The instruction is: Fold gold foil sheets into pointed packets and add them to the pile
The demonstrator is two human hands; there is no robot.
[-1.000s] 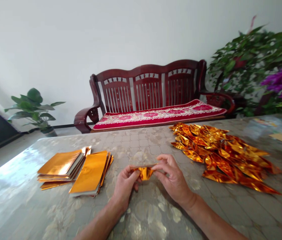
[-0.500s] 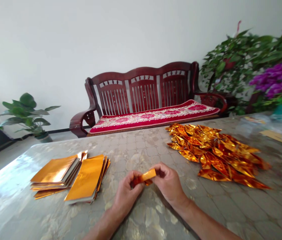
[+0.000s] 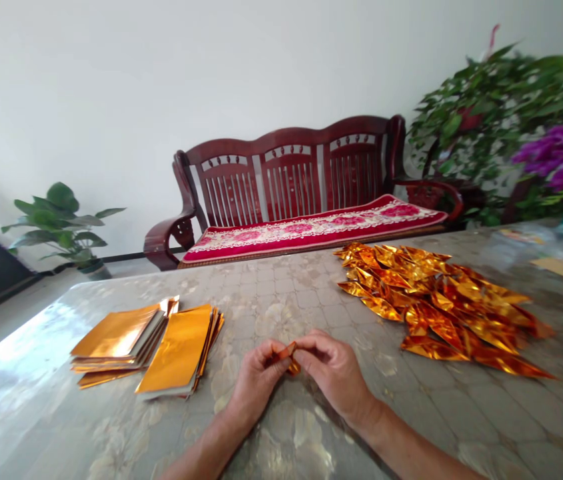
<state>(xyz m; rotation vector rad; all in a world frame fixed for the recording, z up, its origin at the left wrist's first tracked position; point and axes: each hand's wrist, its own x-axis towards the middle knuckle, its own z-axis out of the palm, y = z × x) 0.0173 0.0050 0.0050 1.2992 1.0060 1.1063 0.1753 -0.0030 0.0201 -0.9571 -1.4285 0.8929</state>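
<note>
Between my two hands, just above the table, is a small folded piece of gold foil paper (image 3: 293, 365), mostly covered by the fingers. My left hand (image 3: 257, 379) pinches its left side with thumb and forefinger. On the other side, the thumb and fingertips of my right hand (image 3: 337, 371) close on it too. Left of the hands lie two stacks of flat gold foil sheets, a wide stack (image 3: 114, 335) and a narrower stack (image 3: 176, 353) beside it. A heap of folded, pointed gold foil pieces (image 3: 436, 300) spreads to the right.
The table (image 3: 271, 303) has a patterned, glossy cover. Plastic bags (image 3: 524, 237) and brown card (image 3: 561, 268) lie at its right end. Beyond its far edge stands a dark wooden bench (image 3: 288, 177) with a red floral cushion, and potted plants (image 3: 64, 227) flank it.
A strip of foil that stood up between the fingers is now folded down and smaller to see. My right fingertips have come closer to the left ones. The view has shifted slightly.
</note>
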